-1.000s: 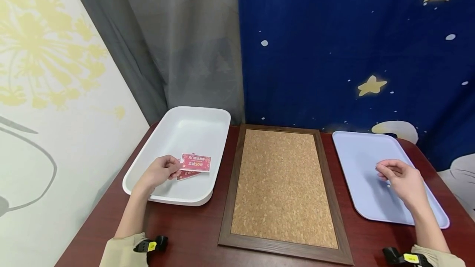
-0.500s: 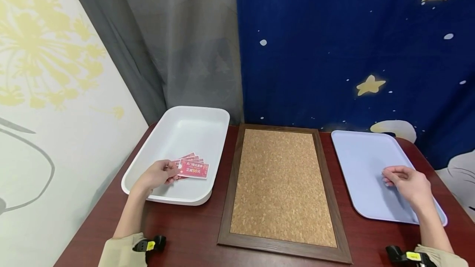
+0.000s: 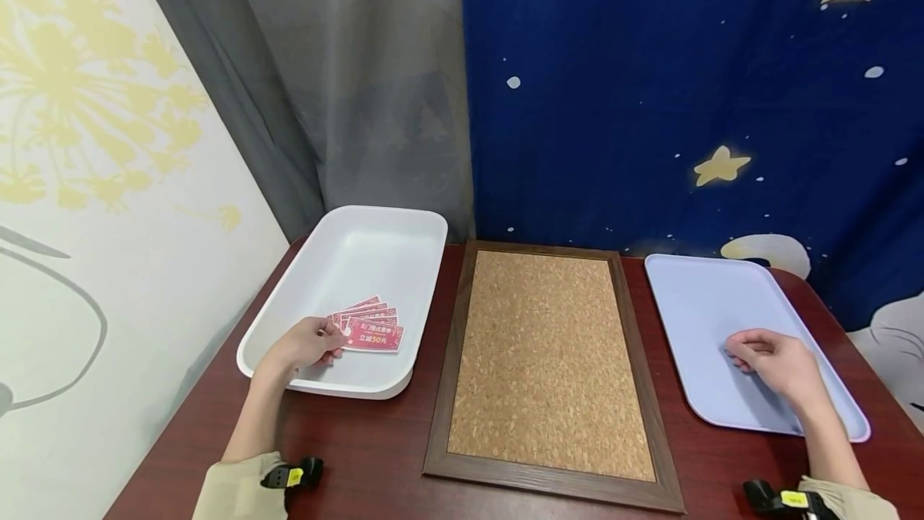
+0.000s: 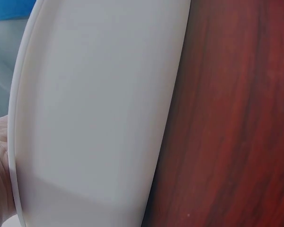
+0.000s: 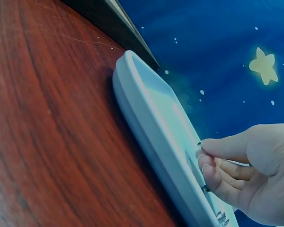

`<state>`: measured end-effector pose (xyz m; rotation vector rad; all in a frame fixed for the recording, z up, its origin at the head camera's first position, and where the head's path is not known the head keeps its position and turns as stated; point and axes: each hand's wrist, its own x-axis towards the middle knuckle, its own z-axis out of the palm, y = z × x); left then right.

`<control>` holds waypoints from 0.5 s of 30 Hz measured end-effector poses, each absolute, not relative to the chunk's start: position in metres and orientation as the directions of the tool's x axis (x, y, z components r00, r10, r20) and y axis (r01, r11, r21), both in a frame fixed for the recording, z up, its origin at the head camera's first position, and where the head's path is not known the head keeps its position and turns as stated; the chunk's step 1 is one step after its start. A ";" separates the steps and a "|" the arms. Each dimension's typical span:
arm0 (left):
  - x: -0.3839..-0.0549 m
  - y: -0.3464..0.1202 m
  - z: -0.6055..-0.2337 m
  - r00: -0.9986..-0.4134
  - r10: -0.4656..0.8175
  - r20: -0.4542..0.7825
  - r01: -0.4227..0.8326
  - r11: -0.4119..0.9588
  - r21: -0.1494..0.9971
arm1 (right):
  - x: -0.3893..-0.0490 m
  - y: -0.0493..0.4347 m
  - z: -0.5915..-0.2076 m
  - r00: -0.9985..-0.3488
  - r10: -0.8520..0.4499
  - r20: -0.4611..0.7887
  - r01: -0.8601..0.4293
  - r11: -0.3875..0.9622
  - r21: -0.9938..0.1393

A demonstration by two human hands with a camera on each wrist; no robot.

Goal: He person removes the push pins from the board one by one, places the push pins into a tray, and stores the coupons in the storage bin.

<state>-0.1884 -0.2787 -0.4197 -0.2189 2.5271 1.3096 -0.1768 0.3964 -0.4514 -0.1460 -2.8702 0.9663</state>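
My left hand (image 3: 312, 343) is inside the white basin (image 3: 361, 243), pinching a red coupon (image 3: 375, 336) printed with a 50-yuan discount by its left end. Behind that coupon, more red coupons (image 3: 377, 306) spread out like a fan. Over the pale lavender tray (image 3: 703, 287) hovers my right hand (image 3: 774, 359), thumb and index finger together and the other fingers curled. At their tips, the right wrist view shows a small shiny metal piece (image 5: 199, 146), its kind hard to tell. Several small silvery pieces (image 5: 222, 218) lie on the tray below. The left wrist view shows mostly basin wall.
A cork board (image 3: 549, 359) in a brown wooden frame lies between basin and tray on the dark red table (image 3: 354, 456). Grey and blue starry curtains (image 3: 613, 103) hang behind the table; a patterned white wall (image 3: 130, 263) stands at left.
The left hand with its coupon has lowered slightly toward me and left, and more of the fanned coupons now show. The right hand shifted right, then back left over the tray.
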 end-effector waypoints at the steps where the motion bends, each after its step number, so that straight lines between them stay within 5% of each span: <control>1: -0.188 -0.278 -0.420 -0.947 -0.008 -0.320 -0.266 0.576 0.773 | -0.177 0.396 -0.452 -0.990 0.124 0.073 0.056 0.796 -0.602; 15: -0.190 -0.280 -0.421 -0.953 -0.060 -0.296 -0.273 0.590 0.760 | -0.176 0.396 -0.453 -0.992 0.114 0.061 0.054 0.794 -0.606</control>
